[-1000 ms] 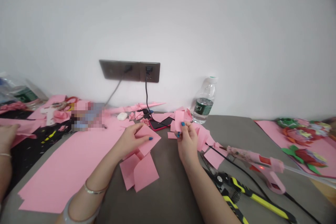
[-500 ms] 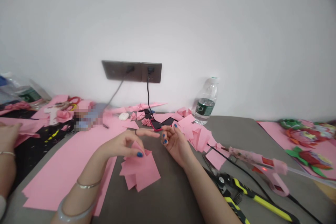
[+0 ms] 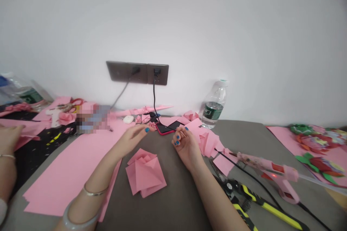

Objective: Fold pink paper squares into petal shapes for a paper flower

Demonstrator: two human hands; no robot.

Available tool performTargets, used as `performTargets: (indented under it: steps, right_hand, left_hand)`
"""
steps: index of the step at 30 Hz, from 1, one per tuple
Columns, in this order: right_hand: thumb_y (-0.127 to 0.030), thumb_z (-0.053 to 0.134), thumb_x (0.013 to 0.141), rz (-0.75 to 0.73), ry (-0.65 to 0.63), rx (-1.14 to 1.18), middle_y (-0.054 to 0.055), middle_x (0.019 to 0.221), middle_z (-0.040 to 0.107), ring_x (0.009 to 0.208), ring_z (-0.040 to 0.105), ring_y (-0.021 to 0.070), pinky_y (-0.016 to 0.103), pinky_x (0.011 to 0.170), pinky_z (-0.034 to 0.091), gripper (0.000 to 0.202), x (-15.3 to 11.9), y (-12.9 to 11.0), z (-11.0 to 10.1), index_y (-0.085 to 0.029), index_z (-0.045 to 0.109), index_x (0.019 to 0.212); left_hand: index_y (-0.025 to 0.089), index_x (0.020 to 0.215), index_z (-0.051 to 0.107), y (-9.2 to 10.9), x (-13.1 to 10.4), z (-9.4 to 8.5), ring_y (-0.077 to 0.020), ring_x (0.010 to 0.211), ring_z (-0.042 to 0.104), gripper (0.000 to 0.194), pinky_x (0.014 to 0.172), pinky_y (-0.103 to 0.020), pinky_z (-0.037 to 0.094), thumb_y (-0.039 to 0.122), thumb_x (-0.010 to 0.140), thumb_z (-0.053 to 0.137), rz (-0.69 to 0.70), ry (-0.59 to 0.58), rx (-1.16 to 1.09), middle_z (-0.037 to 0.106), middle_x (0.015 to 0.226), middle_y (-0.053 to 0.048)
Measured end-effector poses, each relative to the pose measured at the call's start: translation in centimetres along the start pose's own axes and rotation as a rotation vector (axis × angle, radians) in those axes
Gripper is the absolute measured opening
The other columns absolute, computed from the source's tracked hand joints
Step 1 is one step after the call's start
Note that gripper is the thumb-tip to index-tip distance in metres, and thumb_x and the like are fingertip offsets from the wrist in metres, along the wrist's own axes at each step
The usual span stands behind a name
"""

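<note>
My left hand point(image 3: 132, 139) reaches forward over the pink sheets, thumb stretched out and nothing visible in its grasp. Its fingertips are close to a small folded pink paper piece point(image 3: 152, 125); whether they touch it I cannot tell. A folded pink paper rose point(image 3: 146, 173) with square outer petals lies on the grey table between my forearms. My right hand point(image 3: 187, 148) is half turned up beside the phone point(image 3: 165, 129), its fingers loosely curled and no object visible in them.
Long pink sheets point(image 3: 67, 173) lie at left, near another person's hand point(image 3: 9, 139). A water bottle point(image 3: 214, 106) stands by the wall. At right lie a pink glue gun point(image 3: 276, 173), yellow-black pliers point(image 3: 255, 195) and felt flowers point(image 3: 322, 164). A charging cable point(image 3: 154, 97) hangs from the socket.
My left hand has let go of the pink paper rose, leaving it on the table, and moved forward towards the small paper pieces. My right hand has shifted slightly right.
</note>
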State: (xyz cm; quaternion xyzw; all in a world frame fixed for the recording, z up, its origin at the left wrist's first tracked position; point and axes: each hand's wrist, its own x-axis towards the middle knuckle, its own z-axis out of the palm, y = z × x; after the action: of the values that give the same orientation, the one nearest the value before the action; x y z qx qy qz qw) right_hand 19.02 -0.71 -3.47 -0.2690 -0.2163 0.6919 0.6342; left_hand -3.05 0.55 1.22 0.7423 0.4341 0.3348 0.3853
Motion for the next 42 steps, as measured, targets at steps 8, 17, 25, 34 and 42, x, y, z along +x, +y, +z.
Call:
performTargets:
  steps: [8,17,25,34,42]
  right_hand:
    - [-0.039,0.071,0.07,-0.031,0.047,-0.031,-0.007,0.055,0.045,0.044,0.038,0.0087,0.023,0.045,0.036,0.02,0.0,-0.2,0.2,-0.021,0.062,0.073]
    - [-0.038,0.073,0.071,-0.04,0.016,-0.005,-0.007,0.054,0.045,0.045,0.039,0.0074,0.02,0.045,0.035,0.021,0.0,-0.1,0.1,-0.021,0.062,0.074]
    - [-0.04,0.071,0.071,-0.05,0.05,-0.024,-0.006,0.054,0.045,0.044,0.038,0.0081,0.022,0.044,0.035,0.021,0.1,0.0,0.1,-0.021,0.062,0.073]
    - [-0.047,0.069,0.075,-0.154,-0.029,-0.262,-0.003,0.058,0.053,0.049,0.044,0.01,0.023,0.046,0.032,0.028,-0.1,0.9,0.1,-0.019,0.066,0.078]
    - [-0.046,0.06,0.087,-0.223,-0.294,-0.721,-0.003,0.062,0.056,0.054,0.047,0.0119,0.024,0.053,0.036,0.027,-1.4,1.7,0.9,-0.021,0.058,0.077]
  left_hand:
    - [0.017,0.13,0.056,-4.4,0.6,-1.3,-0.0292,0.128,0.052,0.059,0.109,-0.046,0.038,0.01,0.071,0.052,-0.035,0.18,0.429,0.06,0.135,-0.012]
    - [0.021,0.108,0.069,-4.4,0.5,-1.8,-0.0283,0.103,0.067,0.032,0.09,-0.04,0.05,0.021,0.084,0.048,-0.157,0.249,0.528,0.074,0.111,-0.009]
    - [0.02,0.115,0.065,-4.6,0.3,-1.3,-0.0272,0.103,0.066,0.04,0.088,-0.036,0.05,0.024,0.077,0.053,-0.158,0.225,0.416,0.072,0.111,-0.01]
    - [0.021,0.078,0.053,-2.3,0.7,0.4,-0.0165,0.062,0.056,0.023,0.056,-0.024,0.041,0.042,0.086,0.052,-0.082,0.415,0.077,0.051,0.063,0.003]
    - [0.021,0.081,0.047,0.5,0.1,4.3,-0.0151,0.069,0.056,0.019,0.062,-0.025,0.046,0.037,0.089,0.053,-0.009,0.197,-0.076,0.056,0.074,0.001]
